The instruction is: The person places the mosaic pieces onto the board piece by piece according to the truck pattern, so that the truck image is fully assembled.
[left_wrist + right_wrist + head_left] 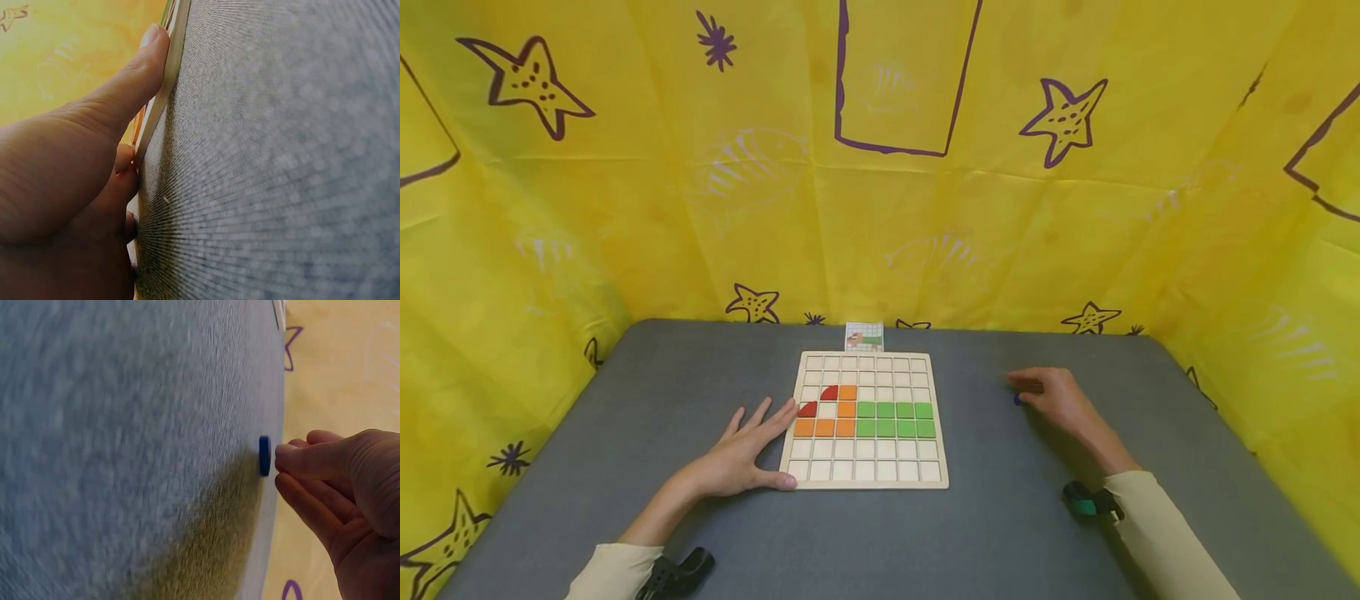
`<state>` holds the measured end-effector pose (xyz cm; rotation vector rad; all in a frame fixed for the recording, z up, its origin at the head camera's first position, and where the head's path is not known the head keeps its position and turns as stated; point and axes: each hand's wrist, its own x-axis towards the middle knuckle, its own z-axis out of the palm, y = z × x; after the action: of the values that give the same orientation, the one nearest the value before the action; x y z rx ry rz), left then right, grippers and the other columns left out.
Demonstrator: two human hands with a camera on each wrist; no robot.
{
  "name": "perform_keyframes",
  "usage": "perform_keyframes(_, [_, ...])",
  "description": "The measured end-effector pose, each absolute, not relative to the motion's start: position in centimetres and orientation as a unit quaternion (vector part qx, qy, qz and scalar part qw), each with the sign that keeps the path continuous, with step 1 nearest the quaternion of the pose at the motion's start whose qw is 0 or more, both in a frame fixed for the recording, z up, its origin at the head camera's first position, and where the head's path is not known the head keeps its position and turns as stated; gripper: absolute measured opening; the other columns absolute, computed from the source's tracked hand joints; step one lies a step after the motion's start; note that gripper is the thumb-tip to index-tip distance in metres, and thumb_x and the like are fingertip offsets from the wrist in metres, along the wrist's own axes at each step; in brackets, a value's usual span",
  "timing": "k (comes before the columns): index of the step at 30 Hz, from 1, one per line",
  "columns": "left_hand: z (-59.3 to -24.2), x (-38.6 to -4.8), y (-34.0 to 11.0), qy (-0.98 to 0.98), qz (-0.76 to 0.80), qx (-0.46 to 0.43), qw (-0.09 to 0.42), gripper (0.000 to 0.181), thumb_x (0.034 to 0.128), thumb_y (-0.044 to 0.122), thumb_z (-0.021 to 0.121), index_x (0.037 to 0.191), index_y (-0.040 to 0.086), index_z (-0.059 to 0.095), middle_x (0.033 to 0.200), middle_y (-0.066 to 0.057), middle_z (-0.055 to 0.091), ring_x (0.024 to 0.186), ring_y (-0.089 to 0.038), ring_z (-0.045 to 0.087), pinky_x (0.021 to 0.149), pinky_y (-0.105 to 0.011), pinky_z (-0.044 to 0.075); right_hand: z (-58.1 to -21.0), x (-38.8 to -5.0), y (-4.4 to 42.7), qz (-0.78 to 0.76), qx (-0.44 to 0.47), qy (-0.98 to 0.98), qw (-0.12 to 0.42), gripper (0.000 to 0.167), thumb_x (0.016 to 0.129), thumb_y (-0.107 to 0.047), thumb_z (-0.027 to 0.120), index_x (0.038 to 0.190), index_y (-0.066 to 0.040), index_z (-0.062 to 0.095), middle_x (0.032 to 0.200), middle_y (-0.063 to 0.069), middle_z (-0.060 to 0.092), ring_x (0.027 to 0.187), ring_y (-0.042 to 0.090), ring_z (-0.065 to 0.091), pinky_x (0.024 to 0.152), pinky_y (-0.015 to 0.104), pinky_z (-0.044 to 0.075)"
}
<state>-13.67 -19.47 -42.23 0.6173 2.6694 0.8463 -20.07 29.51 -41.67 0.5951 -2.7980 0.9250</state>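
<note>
A square wooden grid board (865, 482) lies on the table, holding orange (824, 427) and green square tiles (886, 428) and two red rounded-corner tiles (830, 393). With fingers spread, my left hand (737, 458) rests at the board's left side, its thumb on the lower-left corner; the left wrist view shows the thumb against the frame. Off to the right, my right hand (1063, 404) hovers with bent fingers just beside a small blue piece (265, 455). In the right wrist view, a narrow gap separates the fingertips from this piece. Its full shape is unclear.
Behind the board, at its far edge, stands a small card (864, 337) with a printed coloured grid picture. The grey table (865, 550) is bordered by a yellow patterned cloth (880, 217) at the back and both sides. Wrist straps are worn on both arms.
</note>
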Motion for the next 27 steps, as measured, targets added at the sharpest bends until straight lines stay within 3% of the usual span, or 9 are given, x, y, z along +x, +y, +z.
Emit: perform_keyframes(27, [-42.6, -13.6, -19.7, 0.921, 0.296, 0.224, 0.123, 0.108, 0.0744, 0.056, 0.077, 0.156, 0.008, 0.025, 0.162, -0.013, 0.019, 0.147, -0.047, 0.001, 0.110, -0.066, -0.011, -42.1, -18.9, 29.9, 0.296, 0.224, -0.927, 0.048, 0.029, 0.081, 0.010, 0.071, 0.110, 0.007, 0.071, 0.104, 0.019, 0.072, 0.094, 0.034, 0.070, 0.077, 0.041, 0.057])
